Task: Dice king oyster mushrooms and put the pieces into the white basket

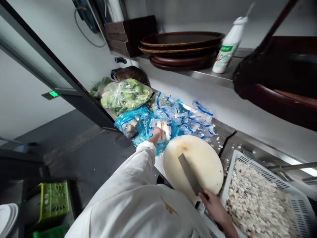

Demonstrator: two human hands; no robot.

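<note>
My left hand (156,131) reaches out to a clear bag of pale mushrooms (166,129) beyond the cutting board, its fingers closed on them; the fingertips are partly hidden. My right hand (213,205) is wrapped around the handle of a cleaver (190,175). The cleaver's blade lies over the round cream cutting board (205,158), pointing away from me. Another bunch of mushrooms (131,127) sits in blue plastic to the left. Torn clear wrappers with blue stripes (195,123) are heaped behind the board.
A white slotted basket (232,168) of sliced mushrooms (257,201) stands at the right. Bagged green vegetables (127,94) lie at the counter's far left end. Above runs a shelf with stacked brown trays (183,39) and a white bottle (229,46). Green crates (54,201) stand low at left.
</note>
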